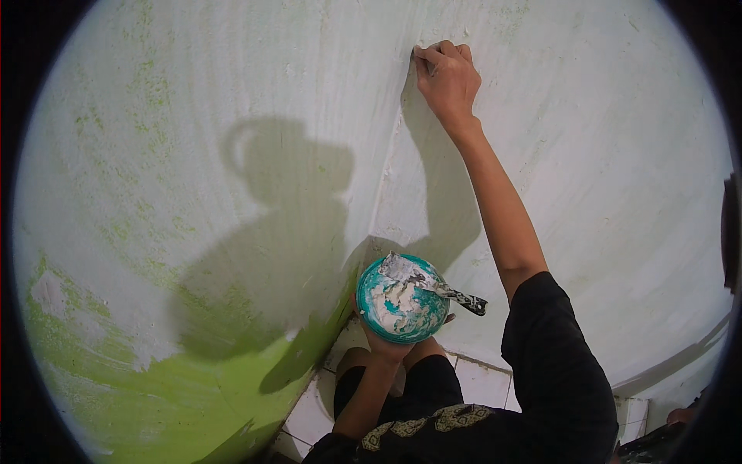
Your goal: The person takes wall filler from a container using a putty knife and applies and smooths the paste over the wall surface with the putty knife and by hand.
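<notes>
My left hand [386, 348] holds a turquoise bowl [365, 294] from underneath, in front of my knees. Smeared inside it is thick white putty [396, 303]. Across the bowl's rim lies a putty-coated putty knife [461, 298], its blade toward the far side and its dark patterned handle sticking out to the right; neither hand grips it. High up, my right hand [450, 81] touches the wall close to the inner corner [382, 185]. Its fingers are curled and pinched together, and whatever is between them is hidden.
The left wall [209, 394] is green low down, with whitish coating above. A pale whitish wall [603, 170] stands to the right. White floor tiles [481, 380] show below. Dark objects [730, 232] sit at the right edge. My shadow falls on the left wall.
</notes>
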A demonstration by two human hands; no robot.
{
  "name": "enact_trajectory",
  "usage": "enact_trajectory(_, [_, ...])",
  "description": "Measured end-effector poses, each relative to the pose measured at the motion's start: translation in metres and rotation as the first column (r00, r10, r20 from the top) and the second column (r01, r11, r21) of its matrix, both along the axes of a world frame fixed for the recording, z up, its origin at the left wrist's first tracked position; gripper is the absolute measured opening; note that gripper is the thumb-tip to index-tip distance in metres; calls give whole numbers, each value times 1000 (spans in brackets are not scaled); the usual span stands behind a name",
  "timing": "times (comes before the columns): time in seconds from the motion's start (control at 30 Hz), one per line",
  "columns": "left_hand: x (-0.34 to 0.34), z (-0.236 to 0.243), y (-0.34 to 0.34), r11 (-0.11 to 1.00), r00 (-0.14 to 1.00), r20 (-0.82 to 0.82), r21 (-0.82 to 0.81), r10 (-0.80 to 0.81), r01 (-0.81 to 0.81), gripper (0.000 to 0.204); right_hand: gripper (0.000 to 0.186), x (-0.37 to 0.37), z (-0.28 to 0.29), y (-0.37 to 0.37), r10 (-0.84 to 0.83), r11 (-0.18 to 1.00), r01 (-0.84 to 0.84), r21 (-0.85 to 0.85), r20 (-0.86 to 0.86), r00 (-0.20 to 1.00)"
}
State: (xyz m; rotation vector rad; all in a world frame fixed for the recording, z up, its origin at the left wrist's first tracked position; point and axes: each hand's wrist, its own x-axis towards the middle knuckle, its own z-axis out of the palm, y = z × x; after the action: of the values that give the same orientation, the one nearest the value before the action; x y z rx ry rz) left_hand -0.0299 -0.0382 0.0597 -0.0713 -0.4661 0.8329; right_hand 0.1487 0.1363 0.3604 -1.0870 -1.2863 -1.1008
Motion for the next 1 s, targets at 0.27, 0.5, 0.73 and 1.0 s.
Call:
enact_trajectory(0.27, [0,-7,2,995,986,-152,-63,71,-82,86,19,-10,-6,4,58,989,-58,133,8,998])
enact_trajectory(0.5, [0,-5,2,998,991,-126,-36,53,-57,86,18,-14,-14,11,76,972,-88,217,66,995])
enact_trajectory(0.73, [2,-2,3,990,944,-301,0,135,-142,87,16,-6,-19,-2,89,967,-120,227,140,986])
enact_trajectory(1.0, [3,2,-9,986,919,-361,99,161,-133,86,17,7,-29,-28,149,973,-179,143,203,968])
